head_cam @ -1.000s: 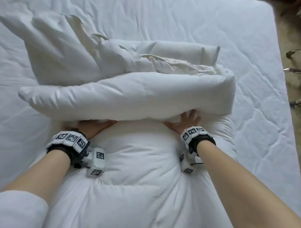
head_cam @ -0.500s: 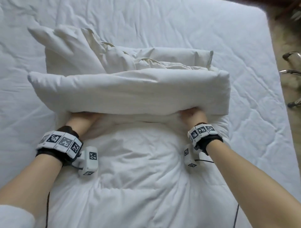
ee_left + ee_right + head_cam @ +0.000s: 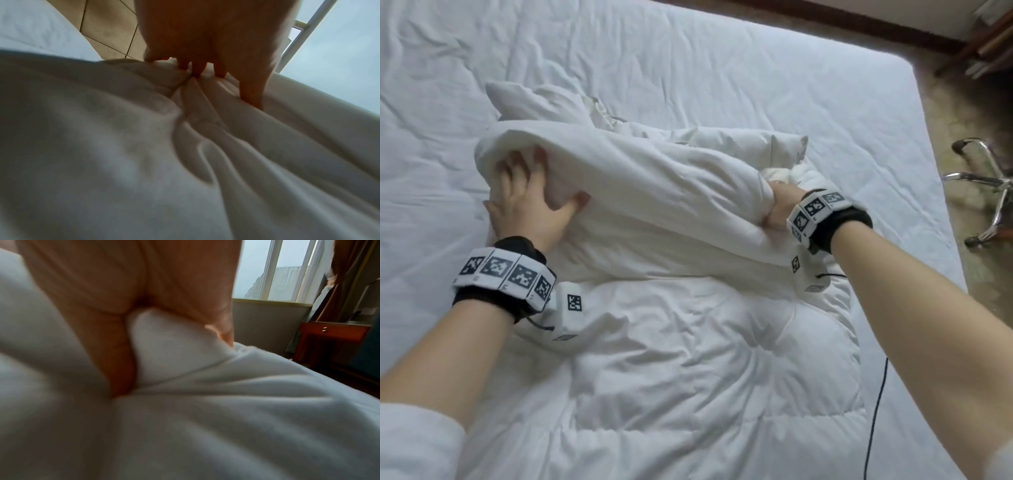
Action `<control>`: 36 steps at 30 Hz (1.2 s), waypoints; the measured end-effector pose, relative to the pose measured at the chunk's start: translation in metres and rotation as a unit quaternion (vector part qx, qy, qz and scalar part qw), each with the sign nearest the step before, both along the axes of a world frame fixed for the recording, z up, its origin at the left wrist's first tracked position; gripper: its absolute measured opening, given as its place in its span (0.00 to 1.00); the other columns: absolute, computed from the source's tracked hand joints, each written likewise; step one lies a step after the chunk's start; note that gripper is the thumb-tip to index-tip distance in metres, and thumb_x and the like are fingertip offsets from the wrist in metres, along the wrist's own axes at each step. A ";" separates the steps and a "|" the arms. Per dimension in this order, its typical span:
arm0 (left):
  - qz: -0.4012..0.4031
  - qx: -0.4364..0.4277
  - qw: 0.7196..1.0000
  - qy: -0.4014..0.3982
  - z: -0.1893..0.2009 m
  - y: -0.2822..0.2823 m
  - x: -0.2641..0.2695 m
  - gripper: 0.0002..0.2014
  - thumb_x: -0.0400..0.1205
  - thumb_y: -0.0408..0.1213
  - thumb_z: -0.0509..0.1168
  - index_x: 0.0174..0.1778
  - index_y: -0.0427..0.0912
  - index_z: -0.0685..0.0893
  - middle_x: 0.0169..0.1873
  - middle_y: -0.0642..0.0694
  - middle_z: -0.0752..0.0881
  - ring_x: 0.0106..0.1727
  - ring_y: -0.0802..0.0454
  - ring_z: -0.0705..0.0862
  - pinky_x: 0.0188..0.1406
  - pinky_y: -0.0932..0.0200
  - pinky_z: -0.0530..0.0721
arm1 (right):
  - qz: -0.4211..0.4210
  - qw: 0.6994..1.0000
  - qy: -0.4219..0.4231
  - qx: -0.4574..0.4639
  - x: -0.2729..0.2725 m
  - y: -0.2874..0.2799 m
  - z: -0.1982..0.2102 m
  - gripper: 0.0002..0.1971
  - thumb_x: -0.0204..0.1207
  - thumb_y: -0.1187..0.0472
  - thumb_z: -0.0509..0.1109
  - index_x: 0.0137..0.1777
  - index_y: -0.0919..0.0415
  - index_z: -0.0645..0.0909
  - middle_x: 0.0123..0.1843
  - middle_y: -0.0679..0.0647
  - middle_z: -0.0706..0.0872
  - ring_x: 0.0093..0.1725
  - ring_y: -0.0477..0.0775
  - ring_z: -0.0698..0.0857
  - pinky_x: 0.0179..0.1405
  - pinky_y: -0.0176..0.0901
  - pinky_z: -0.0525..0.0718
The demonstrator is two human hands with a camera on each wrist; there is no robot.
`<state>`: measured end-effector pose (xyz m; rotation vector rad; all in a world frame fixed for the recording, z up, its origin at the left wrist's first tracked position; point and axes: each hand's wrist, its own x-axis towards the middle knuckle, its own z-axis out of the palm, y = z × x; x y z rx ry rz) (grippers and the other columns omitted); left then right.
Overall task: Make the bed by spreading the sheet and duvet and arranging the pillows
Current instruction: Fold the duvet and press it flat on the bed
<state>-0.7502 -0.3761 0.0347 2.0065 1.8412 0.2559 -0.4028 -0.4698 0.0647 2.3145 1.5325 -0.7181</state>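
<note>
A white duvet [image 3: 671,359] lies bunched on the white sheet [image 3: 722,68], with a thick rolled fold [image 3: 654,185] across its far part. My left hand [image 3: 527,202] holds the fold's left end, fingers spread and dug into the fabric, thumb under the roll. In the left wrist view the left hand's fingers [image 3: 197,68] curl into the duvet [image 3: 144,146] and pucker it. My right hand [image 3: 780,205] grips the fold's right end in a fist. In the right wrist view the right hand [image 3: 123,288] squeezes a bulge of duvet [image 3: 168,345]. No pillow can be told apart.
The bed's right edge [image 3: 928,154] meets a carpeted floor where a chrome chair base [image 3: 983,181] stands. Wooden furniture [image 3: 989,41] sits at the far right corner. A black cable [image 3: 876,411] trails from my right wrist. A window [image 3: 287,269] and a wooden nightstand [image 3: 333,335] lie beyond.
Both hands have come out from under the fold's near edge. The left hand has moved up to the fold's left end and the right now fists its right end; the roll is tilted.
</note>
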 end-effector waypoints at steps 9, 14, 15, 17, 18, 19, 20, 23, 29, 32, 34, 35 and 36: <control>0.005 0.014 0.999 -0.046 0.000 0.023 -0.004 0.43 0.76 0.60 0.64 0.82 0.51 0.50 0.82 0.37 0.54 0.83 0.39 0.48 0.74 0.24 0.53 | -0.166 0.856 0.047 0.488 0.012 0.018 0.072 0.05 0.63 0.62 0.66 0.37 0.59 0.82 0.28 0.52 0.76 0.34 0.47 0.75 0.27 0.37 0.67; 0.011 0.005 1.000 -0.020 -0.014 0.040 -0.011 0.40 0.78 0.60 0.59 0.82 0.50 0.51 0.82 0.40 0.55 0.82 0.37 0.50 0.73 0.24 0.55 | -0.230 0.904 -0.116 0.343 0.004 0.041 0.007 0.26 0.71 0.59 0.63 0.70 0.46 0.71 0.73 0.55 0.70 0.75 0.60 0.66 0.74 0.64 0.61; -0.006 -0.018 1.000 -0.001 -0.021 0.039 -0.010 0.38 0.81 0.58 0.57 0.82 0.50 0.48 0.83 0.41 0.53 0.83 0.38 0.49 0.75 0.26 0.53 | -0.242 0.936 -0.094 0.237 0.007 0.041 -0.017 0.29 0.75 0.56 0.63 0.77 0.44 0.63 0.80 0.55 0.61 0.80 0.63 0.57 0.76 0.70 0.55; -0.036 -0.075 0.996 0.028 -0.034 0.036 -0.002 0.36 0.83 0.55 0.53 0.83 0.48 0.43 0.84 0.43 0.48 0.84 0.39 0.46 0.79 0.33 0.47 | -0.236 0.964 -0.059 0.110 0.013 0.041 -0.053 0.31 0.80 0.49 0.60 0.82 0.43 0.52 0.85 0.56 0.51 0.83 0.65 0.48 0.77 0.74 0.51; -0.041 -0.100 0.994 0.033 -0.037 0.035 0.003 0.36 0.84 0.55 0.51 0.83 0.48 0.42 0.84 0.42 0.45 0.84 0.39 0.45 0.80 0.36 0.45 | -0.229 0.968 -0.043 0.093 0.014 0.043 -0.059 0.31 0.81 0.47 0.58 0.82 0.44 0.50 0.85 0.57 0.49 0.83 0.66 0.46 0.78 0.72 0.49; -0.036 -0.114 0.992 0.034 -0.039 0.035 0.006 0.36 0.84 0.55 0.50 0.83 0.47 0.41 0.84 0.42 0.44 0.84 0.38 0.44 0.80 0.37 0.43 | -0.222 0.970 -0.025 0.095 0.014 0.045 -0.058 0.32 0.82 0.47 0.57 0.83 0.47 0.49 0.85 0.59 0.48 0.83 0.67 0.46 0.80 0.67 0.47; -0.030 -0.123 0.991 0.035 -0.039 0.036 0.007 0.36 0.84 0.54 0.50 0.83 0.46 0.41 0.84 0.41 0.44 0.84 0.38 0.44 0.80 0.38 0.43 | -0.222 0.969 -0.007 0.107 0.013 0.048 -0.052 0.33 0.82 0.47 0.57 0.84 0.49 0.48 0.85 0.61 0.48 0.83 0.68 0.46 0.82 0.63 0.45; -0.027 -0.108 0.994 0.019 -0.023 0.040 0.001 0.37 0.83 0.57 0.52 0.83 0.49 0.44 0.83 0.41 0.48 0.83 0.37 0.45 0.77 0.28 0.48 | -0.247 0.954 0.047 0.166 0.005 0.039 -0.011 0.40 0.78 0.36 0.56 0.83 0.45 0.39 0.85 0.56 0.42 0.83 0.66 0.38 0.79 0.68 0.41; -0.098 -0.177 0.976 0.074 -0.026 -0.016 0.000 0.45 0.69 0.77 0.52 0.77 0.71 0.37 0.82 0.55 0.32 0.82 0.38 0.33 0.73 0.21 0.43 | -0.073 0.993 0.069 0.053 -0.093 -0.044 -0.030 0.58 0.57 0.24 0.65 0.77 0.33 0.28 0.81 0.47 0.24 0.81 0.65 0.28 0.65 0.89 0.47; -0.141 -0.260 0.947 0.126 -0.043 -0.006 0.014 0.47 0.68 0.79 0.48 0.79 0.65 0.38 0.83 0.49 0.38 0.83 0.34 0.41 0.78 0.30 0.46 | -0.078 0.995 0.052 -0.044 -0.094 -0.022 -0.062 0.58 0.58 0.23 0.64 0.78 0.35 0.29 0.82 0.49 0.25 0.80 0.69 0.29 0.67 0.87 0.50; -0.157 -0.277 0.942 0.110 -0.028 0.010 0.024 0.48 0.71 0.74 0.54 0.83 0.53 0.48 0.82 0.38 0.55 0.80 0.34 0.59 0.79 0.43 0.58 | -0.093 0.992 0.075 -0.051 -0.087 -0.003 -0.060 0.57 0.59 0.24 0.65 0.80 0.37 0.33 0.84 0.53 0.30 0.80 0.74 0.33 0.73 0.81 0.51; -0.152 -0.271 0.947 0.086 -0.017 0.014 0.024 0.49 0.70 0.74 0.56 0.82 0.48 0.55 0.80 0.36 0.62 0.78 0.35 0.65 0.77 0.46 0.64 | -0.099 0.991 0.083 -0.040 -0.086 -0.001 -0.054 0.56 0.60 0.24 0.65 0.81 0.37 0.35 0.84 0.54 0.33 0.81 0.74 0.35 0.74 0.79 0.51; -0.147 -0.263 0.952 0.060 -0.006 0.013 0.021 0.52 0.67 0.76 0.56 0.81 0.45 0.59 0.79 0.36 0.65 0.77 0.36 0.68 0.76 0.46 0.67 | -0.107 0.990 0.092 -0.021 -0.087 -0.008 -0.044 0.54 0.62 0.25 0.64 0.81 0.37 0.35 0.85 0.54 0.34 0.81 0.73 0.36 0.75 0.79 0.50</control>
